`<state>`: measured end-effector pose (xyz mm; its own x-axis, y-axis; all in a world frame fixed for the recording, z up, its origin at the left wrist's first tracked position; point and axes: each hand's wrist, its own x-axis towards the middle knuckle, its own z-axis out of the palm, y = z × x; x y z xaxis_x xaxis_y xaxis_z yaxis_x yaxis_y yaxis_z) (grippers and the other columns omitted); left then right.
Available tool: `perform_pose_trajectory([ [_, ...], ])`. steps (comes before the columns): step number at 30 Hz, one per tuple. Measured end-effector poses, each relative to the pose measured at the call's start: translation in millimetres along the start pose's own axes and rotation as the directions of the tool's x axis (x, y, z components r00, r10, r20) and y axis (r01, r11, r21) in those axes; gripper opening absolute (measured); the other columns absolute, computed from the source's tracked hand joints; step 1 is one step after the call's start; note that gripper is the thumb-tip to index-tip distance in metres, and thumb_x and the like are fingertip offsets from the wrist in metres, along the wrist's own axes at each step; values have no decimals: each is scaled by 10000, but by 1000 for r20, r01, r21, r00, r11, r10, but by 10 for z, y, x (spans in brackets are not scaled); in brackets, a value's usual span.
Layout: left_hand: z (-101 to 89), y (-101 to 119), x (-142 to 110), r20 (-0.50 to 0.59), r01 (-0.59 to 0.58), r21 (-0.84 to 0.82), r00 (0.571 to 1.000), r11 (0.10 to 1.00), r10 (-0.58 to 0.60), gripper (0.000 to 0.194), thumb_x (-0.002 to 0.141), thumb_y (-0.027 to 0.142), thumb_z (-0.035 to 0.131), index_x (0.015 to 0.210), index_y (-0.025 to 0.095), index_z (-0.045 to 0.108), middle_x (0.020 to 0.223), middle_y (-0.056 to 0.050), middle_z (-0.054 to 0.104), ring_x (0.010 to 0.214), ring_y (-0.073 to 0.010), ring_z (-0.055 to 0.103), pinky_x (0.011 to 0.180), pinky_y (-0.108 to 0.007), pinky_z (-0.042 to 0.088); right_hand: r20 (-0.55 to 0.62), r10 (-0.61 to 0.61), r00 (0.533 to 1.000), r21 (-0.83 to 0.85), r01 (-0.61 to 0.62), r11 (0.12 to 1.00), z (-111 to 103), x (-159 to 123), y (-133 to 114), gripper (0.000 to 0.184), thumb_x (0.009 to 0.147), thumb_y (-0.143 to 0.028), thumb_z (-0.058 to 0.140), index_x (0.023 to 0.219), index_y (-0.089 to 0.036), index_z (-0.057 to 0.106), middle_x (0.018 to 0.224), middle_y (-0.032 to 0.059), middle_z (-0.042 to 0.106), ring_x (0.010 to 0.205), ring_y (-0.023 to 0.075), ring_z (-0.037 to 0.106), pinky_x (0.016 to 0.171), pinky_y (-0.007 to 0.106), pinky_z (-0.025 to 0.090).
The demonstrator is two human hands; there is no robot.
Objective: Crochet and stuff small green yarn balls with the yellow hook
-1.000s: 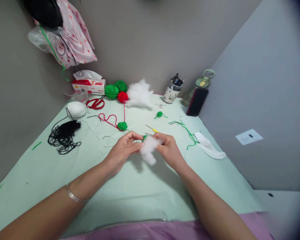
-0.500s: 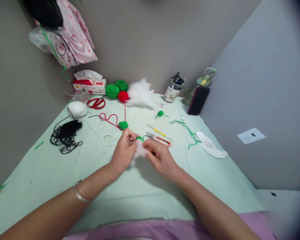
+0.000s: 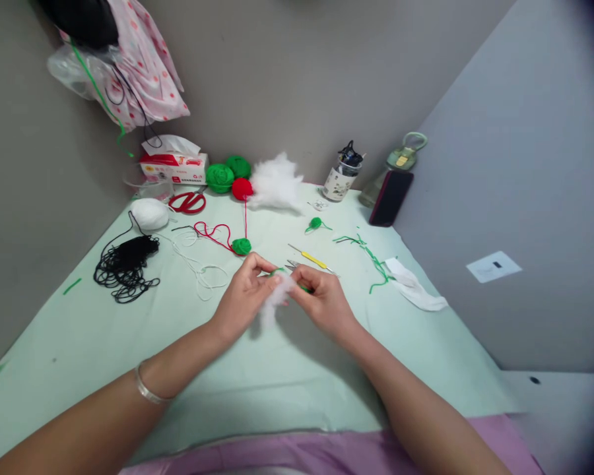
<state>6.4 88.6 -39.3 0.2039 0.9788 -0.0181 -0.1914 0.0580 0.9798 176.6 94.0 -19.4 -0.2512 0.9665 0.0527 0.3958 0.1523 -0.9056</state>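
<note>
My left hand [image 3: 245, 298] and my right hand [image 3: 321, 300] meet over the pale green table [image 3: 257, 369]. Both pinch a tuft of white stuffing [image 3: 276, 300] between their fingertips. A small green crocheted piece [image 3: 278, 271] shows at the top of the tuft, held with it. A strand of green yarn [image 3: 304, 288] runs under my right fingers. Small snips [image 3: 293, 265] lie just behind my right hand, partly hidden by it. A yellow-handled crochet hook [image 3: 311, 258] lies beyond them.
At the back stand a tissue box [image 3: 174, 169], green yarn balls [image 3: 228, 173], a red yarn ball [image 3: 242, 189], a stuffing pile [image 3: 276, 181], red scissors [image 3: 189, 202], a jar [image 3: 339, 181] and a phone [image 3: 391, 198]. Black yarn [image 3: 127, 260] and white yarn [image 3: 150, 214] lie left; a white cloth [image 3: 416, 287] right.
The stuffing tuft has shrunk from a big fluffy clump to a thin wisp pressed between my fingers. My right hand shifted left and back, covering most of the snips.
</note>
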Motion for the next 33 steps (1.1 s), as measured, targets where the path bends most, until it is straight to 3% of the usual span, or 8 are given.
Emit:
perform_pose_trajectory([
  [6,-28,-59,64,-112,-50,68,992,996,58,248,796,297,724,869,230,496,743,52,576,547,-115,562,486,-237,451,166,-21,986,35,15,999,39,-79,-90,256,971,-355,530,765,-204,554,584,-75,382,556,110,318,546,270,247],
  [9,-23,-76,64,-187,-112,95,974,989,129,221,762,215,733,856,220,533,852,22,580,725,-126,583,614,-232,484,144,-40,989,-8,42,999,68,-107,-82,242,981,-321,538,767,-209,556,576,-81,370,548,109,312,556,274,257],
  [13,4,-93,33,-178,-142,60,973,988,150,222,819,272,695,930,231,507,925,8,607,669,-119,582,608,-255,497,4,-174,985,-35,174,984,-17,-44,-42,222,931,-315,656,737,-208,665,756,-2,582,713,143,508,669,291,370],
  [17,40,-110,-11,-141,-174,37,974,984,178,251,864,345,699,976,231,506,1029,-21,610,678,-123,616,621,-278,527,-15,-142,990,326,139,935,-114,-1,-58,275,866,-365,725,672,-206,613,1002,64,689,861,181,624,688,300,451],
  [20,41,-123,-24,-154,-199,44,967,979,203,237,879,337,705,978,229,519,1022,-30,606,696,-127,594,613,-268,504,84,-65,994,555,7,832,-119,-8,-71,310,859,-417,727,732,-218,526,961,36,699,576,108,559,527,270,414],
  [24,27,-124,-16,-185,-240,54,952,969,246,222,887,322,692,978,238,508,1034,-25,588,799,-148,595,708,-286,512,-26,-20,999,318,27,948,-70,-1,-49,331,845,-438,765,1044,-229,603,1025,32,700,607,96,497,535,246,396],
  [28,41,-108,-23,-185,-243,75,950,967,253,251,840,302,746,948,229,532,1018,-28,592,939,-178,595,825,-299,501,80,-65,995,38,62,997,-9,12,-26,349,927,-488,642,742,-194,602,687,-19,555,679,133,474,617,263,375],
  [33,68,-68,-70,-99,-152,43,983,987,156,242,907,383,691,999,227,529,1071,-37,609,766,-143,634,668,-285,528,15,-29,999,44,28,999,8,25,-9,376,884,-438,640,616,-198,528,563,-58,396,564,105,332,544,272,252],
])
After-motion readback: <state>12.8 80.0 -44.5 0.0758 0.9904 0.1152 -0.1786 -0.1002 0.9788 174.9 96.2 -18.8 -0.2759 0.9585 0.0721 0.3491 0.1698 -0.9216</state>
